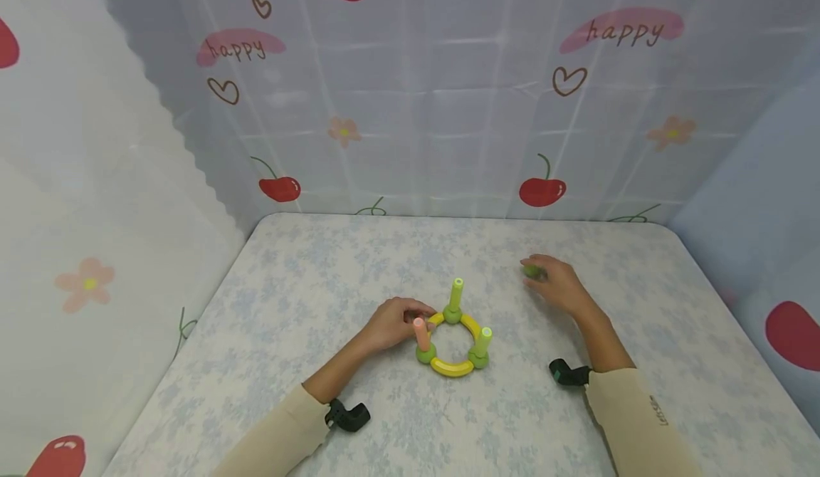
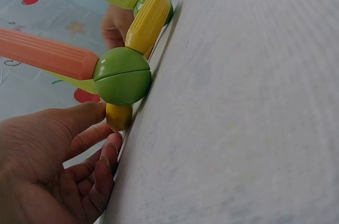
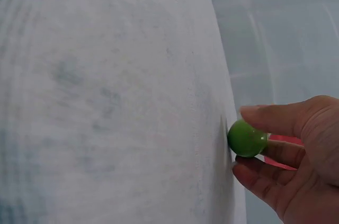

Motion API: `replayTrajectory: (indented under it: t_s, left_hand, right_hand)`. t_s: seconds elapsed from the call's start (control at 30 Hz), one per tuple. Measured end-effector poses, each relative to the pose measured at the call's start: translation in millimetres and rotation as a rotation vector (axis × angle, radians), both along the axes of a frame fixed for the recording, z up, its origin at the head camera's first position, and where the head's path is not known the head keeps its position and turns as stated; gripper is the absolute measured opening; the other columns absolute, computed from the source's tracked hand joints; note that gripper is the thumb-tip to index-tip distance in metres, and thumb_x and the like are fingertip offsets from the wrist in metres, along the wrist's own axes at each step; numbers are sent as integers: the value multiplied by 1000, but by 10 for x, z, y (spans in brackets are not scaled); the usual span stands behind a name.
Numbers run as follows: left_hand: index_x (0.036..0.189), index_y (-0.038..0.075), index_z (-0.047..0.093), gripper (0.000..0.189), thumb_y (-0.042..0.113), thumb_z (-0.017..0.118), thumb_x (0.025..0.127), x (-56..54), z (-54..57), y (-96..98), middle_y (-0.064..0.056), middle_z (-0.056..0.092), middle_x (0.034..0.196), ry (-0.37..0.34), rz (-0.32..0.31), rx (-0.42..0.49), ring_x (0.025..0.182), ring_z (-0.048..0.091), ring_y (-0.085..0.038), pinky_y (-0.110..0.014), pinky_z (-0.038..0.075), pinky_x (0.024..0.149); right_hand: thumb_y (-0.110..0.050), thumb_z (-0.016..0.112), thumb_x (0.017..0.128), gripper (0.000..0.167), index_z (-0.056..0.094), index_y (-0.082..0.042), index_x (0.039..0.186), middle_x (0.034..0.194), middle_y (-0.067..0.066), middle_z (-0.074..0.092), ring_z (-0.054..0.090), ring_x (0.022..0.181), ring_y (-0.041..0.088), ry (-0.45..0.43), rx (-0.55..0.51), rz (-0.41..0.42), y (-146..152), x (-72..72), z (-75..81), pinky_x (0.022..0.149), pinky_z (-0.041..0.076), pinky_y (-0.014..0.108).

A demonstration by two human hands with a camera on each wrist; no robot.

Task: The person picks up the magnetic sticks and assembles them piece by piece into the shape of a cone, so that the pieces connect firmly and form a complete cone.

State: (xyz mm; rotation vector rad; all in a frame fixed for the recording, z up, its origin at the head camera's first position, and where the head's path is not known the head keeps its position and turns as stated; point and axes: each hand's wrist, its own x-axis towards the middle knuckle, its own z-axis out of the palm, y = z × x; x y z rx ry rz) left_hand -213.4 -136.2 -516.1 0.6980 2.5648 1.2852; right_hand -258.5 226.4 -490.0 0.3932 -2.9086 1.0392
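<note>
A toy ring of yellow curved rods (image 1: 452,369) joined by green balls (image 1: 478,359) lies on the table. From its balls rise an orange rod (image 1: 421,334) and two lime rods (image 1: 456,294). My left hand (image 1: 393,322) is at the ring's left side; in the left wrist view its thumb and fingers pinch a yellow curved rod (image 2: 118,118) just below the ball with the orange rod. Farther back on the right, my right hand (image 1: 556,285) holds a loose green ball (image 3: 247,139) between thumb and fingers, close over the tabletop.
The table (image 1: 307,263) has a pale cloth with a blue floral print. Behind it hangs a curtain (image 1: 410,92) with cherries and hearts, and another sheet (image 1: 83,178) covers the left side. Black wrist cameras (image 1: 348,416) sit at both sleeves.
</note>
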Motion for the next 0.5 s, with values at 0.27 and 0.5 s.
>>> replayTrajectory:
  t_s: [0.27, 0.5]
  left_hand:
    - [118, 18, 77, 30, 34, 76, 93, -10, -13, -4, 6, 71, 98, 5, -3, -1, 66, 55, -11, -25, 45, 55]
    - [118, 18, 77, 29, 34, 76, 93, 1, -1, 0, 6, 70, 98, -5, 5, -3, 67, 55, -11, -25, 44, 55]
  right_hand:
    - [9, 69, 89, 33, 72, 2, 121, 126, 27, 65, 64, 103, 42, 29, -2, 9, -3, 34, 30, 87, 54, 55]
    - [-5, 77, 90, 37, 67, 6, 124, 115, 22, 69, 66, 100, 37, -11, -39, 54, -80, 64, 123, 84, 55, 51]
